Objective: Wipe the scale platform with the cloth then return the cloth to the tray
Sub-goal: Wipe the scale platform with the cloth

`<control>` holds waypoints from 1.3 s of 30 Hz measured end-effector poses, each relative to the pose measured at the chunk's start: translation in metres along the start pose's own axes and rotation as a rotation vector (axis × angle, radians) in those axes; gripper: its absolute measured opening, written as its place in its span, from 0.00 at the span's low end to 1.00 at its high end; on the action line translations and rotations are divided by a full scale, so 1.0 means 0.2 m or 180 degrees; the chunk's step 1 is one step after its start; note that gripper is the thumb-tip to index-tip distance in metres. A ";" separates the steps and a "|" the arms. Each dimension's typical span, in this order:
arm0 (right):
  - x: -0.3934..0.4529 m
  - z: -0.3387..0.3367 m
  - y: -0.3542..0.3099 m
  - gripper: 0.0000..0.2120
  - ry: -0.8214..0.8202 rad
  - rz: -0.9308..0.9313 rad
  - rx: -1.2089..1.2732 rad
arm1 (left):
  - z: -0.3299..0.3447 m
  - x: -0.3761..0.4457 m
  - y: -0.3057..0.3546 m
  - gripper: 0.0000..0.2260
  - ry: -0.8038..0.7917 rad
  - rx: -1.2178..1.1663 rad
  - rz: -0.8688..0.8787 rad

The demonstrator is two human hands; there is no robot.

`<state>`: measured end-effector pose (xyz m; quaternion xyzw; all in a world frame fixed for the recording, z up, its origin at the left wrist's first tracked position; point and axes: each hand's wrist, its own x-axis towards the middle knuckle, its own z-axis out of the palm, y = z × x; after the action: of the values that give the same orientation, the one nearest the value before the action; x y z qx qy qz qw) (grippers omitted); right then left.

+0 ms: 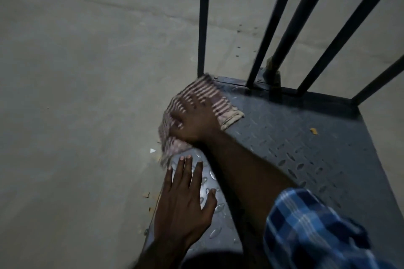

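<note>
The scale platform (306, 150) is a grey metal plate with raised oval tread, low on the floor at the right. A striped pink-and-white cloth (203, 91) lies on its far left corner and hangs a little over the left edge. My right hand (194, 120) presses flat on the cloth, fingers spread and blurred by motion. My left hand (185, 201) rests palm down on the platform's near left edge, fingers apart, holding nothing; its fingertips nearly touch the cloth's lower end. No tray is in view.
Dark metal bars (204, 19) rise from the platform's far edge as a rail frame. Bare concrete floor (87, 94) spreads to the left, with small scraps (152, 150) beside the platform. A small orange crumb (313, 130) lies on the plate.
</note>
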<state>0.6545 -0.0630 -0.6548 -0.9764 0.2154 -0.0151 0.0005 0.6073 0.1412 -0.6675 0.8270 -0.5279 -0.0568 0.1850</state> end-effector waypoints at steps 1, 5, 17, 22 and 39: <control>-0.05 0.00 -0.03 0.29 -0.0083 -0.0227 0.0013 | 0.00 0.00 0.00 0.30 -0.0026 0.0014 -0.0016; -0.20 0.00 0.01 0.29 -0.0108 -0.0084 0.0477 | -0.02 0.00 0.01 0.29 -0.0061 0.0053 -0.0003; -0.49 -0.04 0.30 0.32 -0.0114 0.1249 0.0402 | -0.04 0.00 0.02 0.29 0.0013 -0.0070 0.0012; -0.92 -0.06 0.55 0.32 -0.0171 0.1199 0.0306 | -0.03 0.00 0.02 0.29 -0.0028 0.0051 -0.0009; -1.24 -0.05 0.71 0.30 0.0033 0.2293 0.0237 | -0.07 -0.01 0.06 0.34 -0.0286 0.0185 -0.0141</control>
<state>0.3692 -0.0864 -0.6535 -0.8371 0.5450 -0.0268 0.0402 0.6002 0.1417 -0.6509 0.8401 -0.5187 -0.0826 0.1357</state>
